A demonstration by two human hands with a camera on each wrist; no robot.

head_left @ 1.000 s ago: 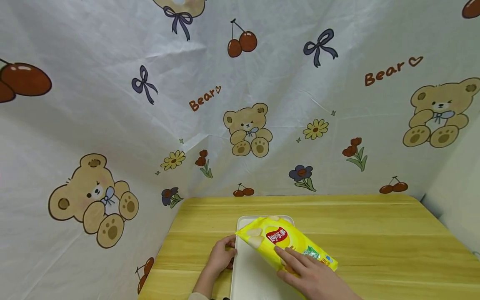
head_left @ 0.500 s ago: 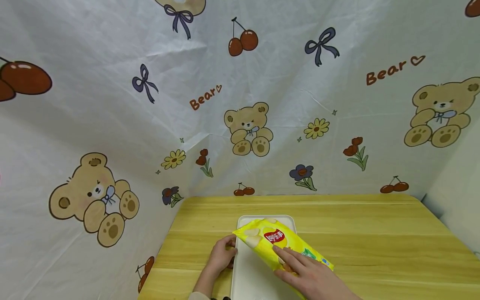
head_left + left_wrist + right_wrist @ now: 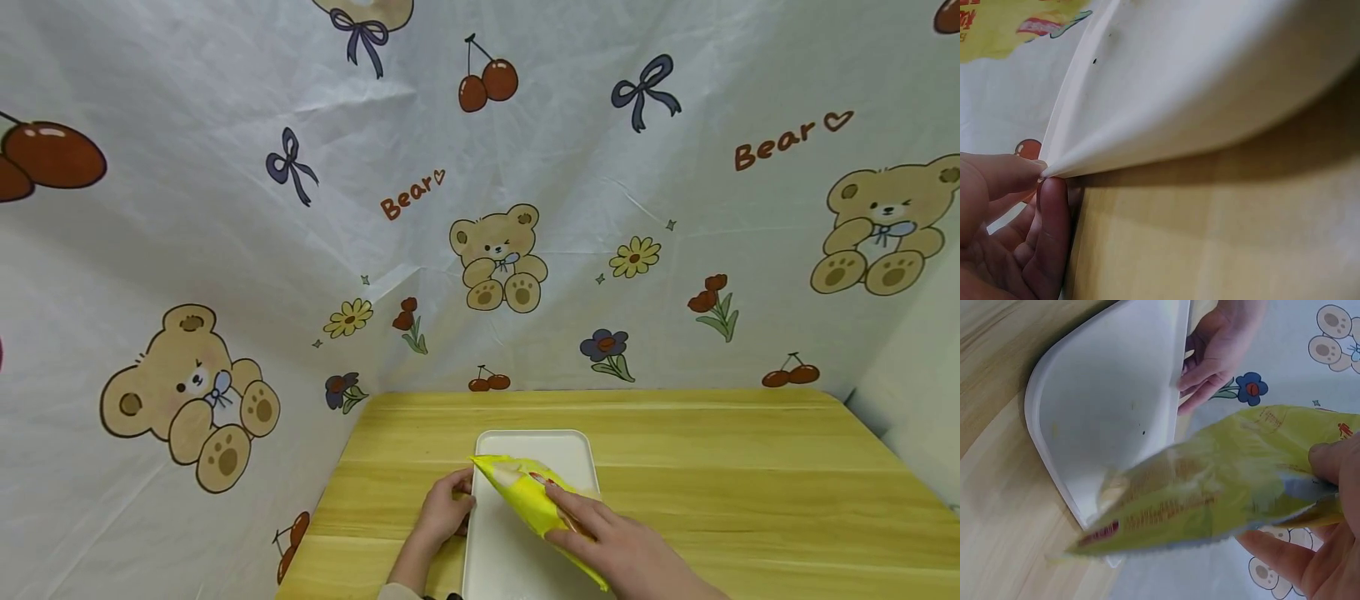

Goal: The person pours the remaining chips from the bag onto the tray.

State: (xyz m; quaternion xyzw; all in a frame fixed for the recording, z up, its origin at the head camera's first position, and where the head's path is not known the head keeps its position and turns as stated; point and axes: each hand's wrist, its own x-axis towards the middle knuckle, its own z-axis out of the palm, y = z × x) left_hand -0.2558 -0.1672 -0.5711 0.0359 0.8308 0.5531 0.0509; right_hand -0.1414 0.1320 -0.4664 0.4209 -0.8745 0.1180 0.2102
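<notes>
My left hand [image 3: 442, 510] holds the left rim of a white rectangular tray [image 3: 495, 554]; in the left wrist view its thumb and forefinger pinch the tray's edge. A yellow Lay's chip bag [image 3: 521, 497] hangs slantwise above the tray, gripped by my right hand [image 3: 626, 546]. In the right wrist view the thumb lies on one face of the bag [image 3: 1210, 481], with fingers behind it. The bag's lower end reaches across the tray [image 3: 1104, 387], apart from it or touching, I cannot tell. Small dark specks dot the tray's surface. In the head view the bag's logo is mostly hidden.
The tray rests on a wooden table [image 3: 712, 492] that extends to the right and back. Behind and to the left hangs a white curtain [image 3: 555, 167] printed with bears, cherries and flowers. A plain pale surface [image 3: 915, 417] borders the table on the right.
The chip bag has tilted in my right hand: its printed front has turned away and it now appears narrower. More of the tray's far end shows. My left hand stays on the rim.
</notes>
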